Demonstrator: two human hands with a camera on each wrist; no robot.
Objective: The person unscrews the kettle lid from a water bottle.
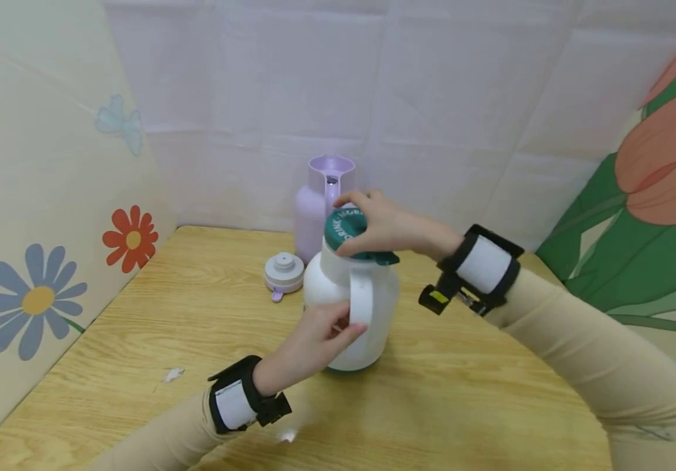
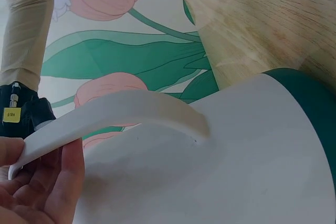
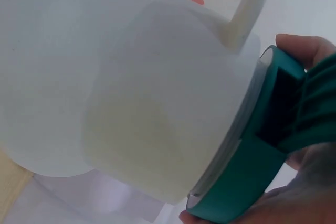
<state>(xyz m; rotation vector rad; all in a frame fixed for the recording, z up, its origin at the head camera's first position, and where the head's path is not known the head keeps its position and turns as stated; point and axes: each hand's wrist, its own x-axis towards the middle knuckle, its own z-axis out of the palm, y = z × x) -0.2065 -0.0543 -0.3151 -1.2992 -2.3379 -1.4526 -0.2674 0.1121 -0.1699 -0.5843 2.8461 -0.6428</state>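
A white vacuum jug (image 1: 384,307) with a green base stands upright on the table. My left hand (image 1: 314,340) pinches its white handle (image 1: 361,297); in the left wrist view the thumb and fingers (image 2: 65,177) lie on either side of that handle. From above, my right hand (image 1: 388,226) grips the green lid (image 1: 338,229), which has white lettering. In the right wrist view, its fingers and thumb hold the rim of the lid (image 3: 231,187), seated on the jug's neck. A green spout-like tab (image 1: 386,258) juts from the lid above the handle. The palm side is partly hidden.
Behind the white jug stands a purple jug (image 1: 310,219) with its top uncovered. A grey stopper (image 1: 284,271) with a purple tab lies left of the jugs. A white scrap (image 1: 173,375) lies on the wooden table (image 1: 226,327). Cloth-covered walls (image 1: 244,131) rise behind and at the sides.
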